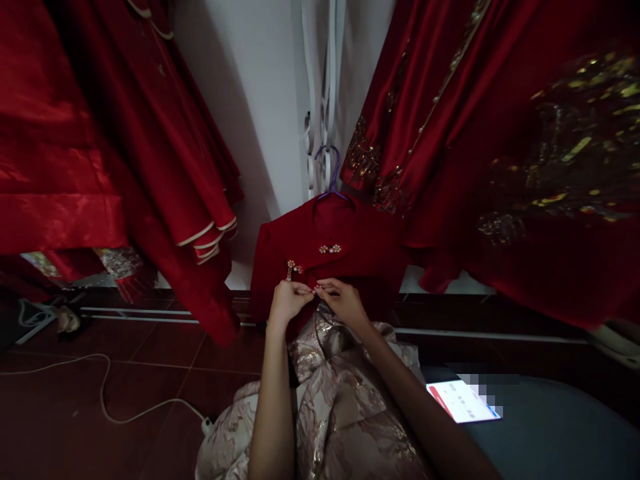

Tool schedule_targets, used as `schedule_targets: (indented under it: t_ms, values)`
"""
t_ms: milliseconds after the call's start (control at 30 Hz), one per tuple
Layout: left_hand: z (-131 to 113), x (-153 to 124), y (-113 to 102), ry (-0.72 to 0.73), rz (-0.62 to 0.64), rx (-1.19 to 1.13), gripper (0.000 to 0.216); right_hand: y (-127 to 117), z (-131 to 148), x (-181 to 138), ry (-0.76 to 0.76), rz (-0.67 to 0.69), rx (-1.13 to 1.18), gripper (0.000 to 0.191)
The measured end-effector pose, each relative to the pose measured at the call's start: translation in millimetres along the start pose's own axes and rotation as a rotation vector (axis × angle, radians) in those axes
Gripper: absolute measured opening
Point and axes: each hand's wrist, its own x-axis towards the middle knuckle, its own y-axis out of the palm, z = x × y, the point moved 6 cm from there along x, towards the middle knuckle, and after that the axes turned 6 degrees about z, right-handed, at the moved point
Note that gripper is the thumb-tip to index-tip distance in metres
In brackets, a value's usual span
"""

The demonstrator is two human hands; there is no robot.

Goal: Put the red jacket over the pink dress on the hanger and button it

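Observation:
A dark red jacket [370, 267] hangs in front of me from a purple hanger [336, 167]. At its neckline sits a gold-and-pearl clasp [330, 249]; a similar jewelled ornament [294, 268] lies lower on the left, just above my left hand. Both hands meet at the jacket's front opening, fingertips nearly touching. My left hand [291, 300] is closed in a pinch there, and my right hand [345, 301] pinches from the other side. Small pale beads or shiny dots show between the fingertips; the fingers hide most of this spot.
Red garments [200, 167] hang close on the left, and sequined red garments [500, 147] on the right. Patterned shiny fabric [350, 413] covers my lap. A lit phone [463, 403] lies on a grey-blue surface at right. A white cable [107, 387] crosses the tiled floor.

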Motion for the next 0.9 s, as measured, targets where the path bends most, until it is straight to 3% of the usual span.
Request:
schedule_targets:
  t_ms: [533,767,900]
  values:
    - [6.2,2.3,-3.1,0.119,-0.009,0.048,0.013,4.8,-0.3,-2.7,-0.046,0.038,-0.067,0.023]
    - [-0.4,-9.5,-25.7,0.157,-0.008,0.159,0.018,-28.8,-5.0,3.4,0.044,0.085,-0.001,0.027]
    - [-13.5,-15.8,-24.2,0.221,0.020,0.242,0.015,-43.9,0.8,4.7,0.074,0.099,0.057,0.028]
